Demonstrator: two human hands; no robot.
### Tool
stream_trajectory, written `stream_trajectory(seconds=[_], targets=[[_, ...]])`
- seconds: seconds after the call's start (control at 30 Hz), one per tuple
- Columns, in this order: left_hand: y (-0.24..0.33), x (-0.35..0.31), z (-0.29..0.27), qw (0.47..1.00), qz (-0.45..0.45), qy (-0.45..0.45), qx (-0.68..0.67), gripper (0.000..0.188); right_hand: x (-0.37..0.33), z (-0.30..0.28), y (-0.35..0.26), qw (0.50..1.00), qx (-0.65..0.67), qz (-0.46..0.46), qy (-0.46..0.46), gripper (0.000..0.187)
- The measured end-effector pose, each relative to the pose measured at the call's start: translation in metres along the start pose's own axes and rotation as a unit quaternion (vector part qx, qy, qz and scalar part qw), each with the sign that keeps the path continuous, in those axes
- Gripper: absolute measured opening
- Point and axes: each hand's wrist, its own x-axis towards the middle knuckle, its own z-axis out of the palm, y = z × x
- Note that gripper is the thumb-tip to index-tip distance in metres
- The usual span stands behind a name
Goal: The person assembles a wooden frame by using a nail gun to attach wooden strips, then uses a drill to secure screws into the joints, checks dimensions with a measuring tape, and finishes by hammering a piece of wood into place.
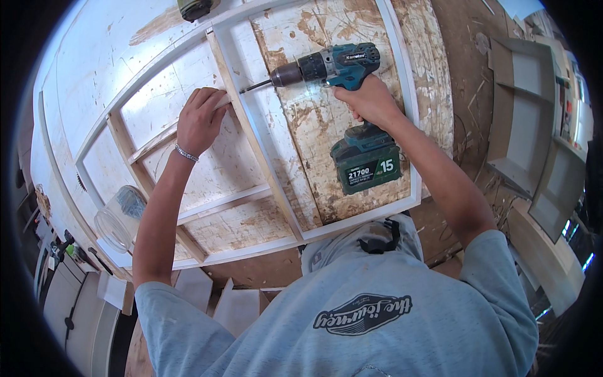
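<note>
My right hand is wrapped round the grip of a teal and black cordless drill with a big green battery below. The long bit points left, its tip at a wooden crosspiece of a white-edged frame. On the other side of that crosspiece, my left hand is closed round the end of a thin wooden strip. The strip meets the crosspiece there and runs down left to another crosspiece.
A worn white worktable lies under the frame. Inside the frame's lower left stands a clear plastic jar with small dark pieces. Another green tool shows at the top edge. Shelf-like wooden boxes stand right of the table, over a littered brown floor.
</note>
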Motion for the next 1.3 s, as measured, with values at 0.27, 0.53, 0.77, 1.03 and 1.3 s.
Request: stream_trajectory(seconds=[0.27, 0.53, 0.77, 1.03, 1.3], targets=[[0.002, 0.000, 0.005, 1.000, -0.010, 0.003, -0.002, 0.031, 0.007, -0.004, 0.011, 1.000, 0.003, -0.004, -0.016, 0.050], [0.069, -0.029, 0.010, 0.950, -0.207, 0.210, 0.099, 0.038, -0.013, -0.009, 0.017, 0.944, 0.317, -0.050, -0.073, 0.028], [0.215, -0.222, 0.029, 0.892, -0.388, 0.228, -0.043, 0.038, -0.099, -0.061, 0.067, 0.852, 0.483, -0.089, -0.184, 0.017], [0.260, -0.319, 0.027, 0.958, -0.282, -0.022, -0.036, 0.050, -0.186, -0.073, 0.084, 0.868, 0.454, -0.187, -0.066, 0.013], [0.176, -0.384, 0.049, 0.991, -0.117, -0.020, 0.056, 0.037, -0.310, -0.039, 0.126, 0.805, 0.507, -0.304, 0.054, 0.017]])
